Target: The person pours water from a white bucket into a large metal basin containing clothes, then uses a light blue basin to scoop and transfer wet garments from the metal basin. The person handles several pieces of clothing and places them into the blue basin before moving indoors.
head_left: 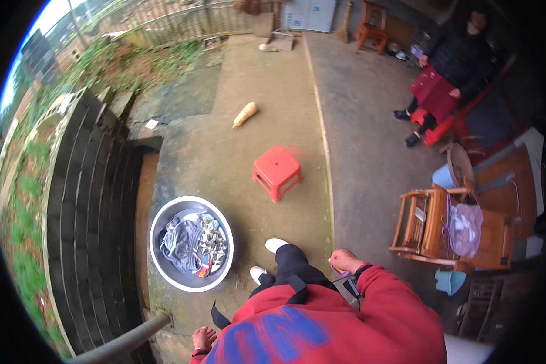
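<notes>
A view straight down over a person in a red sweatshirt with large blue lettering, standing on a concrete yard floor. To the left curves a dark brick wall, with greenery beyond it. Just left of the person's white shoes sits a wide round metal basin on the floor, filled with crumpled grey and patterned laundry.

The right hand is raised at waist height, its fingers curled closed around a small purple object that is too hidden to identify. The left hand hangs low at the bottom edge, fingers loosely bent and half open, holding nothing, just beside a grey metal rail.

Ahead stands a small red plastic stool, and farther off a pale long gourd lies on the floor. To the right are wooden chairs, one bearing a pink plastic bag. Another person in a dark jacket sits far right.
</notes>
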The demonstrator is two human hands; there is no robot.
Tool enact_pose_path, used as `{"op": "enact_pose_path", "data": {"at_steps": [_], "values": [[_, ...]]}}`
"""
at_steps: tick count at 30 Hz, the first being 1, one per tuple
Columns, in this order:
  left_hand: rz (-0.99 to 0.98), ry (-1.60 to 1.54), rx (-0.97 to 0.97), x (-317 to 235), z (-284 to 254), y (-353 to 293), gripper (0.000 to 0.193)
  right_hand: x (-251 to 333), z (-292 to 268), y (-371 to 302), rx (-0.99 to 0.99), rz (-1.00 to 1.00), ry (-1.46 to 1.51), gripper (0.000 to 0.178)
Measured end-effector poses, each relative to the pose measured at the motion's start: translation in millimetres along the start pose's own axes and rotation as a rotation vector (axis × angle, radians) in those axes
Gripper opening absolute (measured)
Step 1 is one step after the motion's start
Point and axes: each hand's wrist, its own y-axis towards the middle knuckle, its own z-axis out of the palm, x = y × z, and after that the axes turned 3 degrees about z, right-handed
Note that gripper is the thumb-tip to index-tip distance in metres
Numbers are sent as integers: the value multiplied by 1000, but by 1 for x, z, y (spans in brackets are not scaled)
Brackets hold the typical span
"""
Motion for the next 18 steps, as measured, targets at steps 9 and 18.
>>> {"op": "enact_pose_path", "data": {"at_steps": [9,18], "values": [[183,355,423,-136,23,99,31,-85,157,-121,-257,358,338,23],[165,400,647,-219,155,50,18,-111,230,-164,-188,501,483,24]]}}
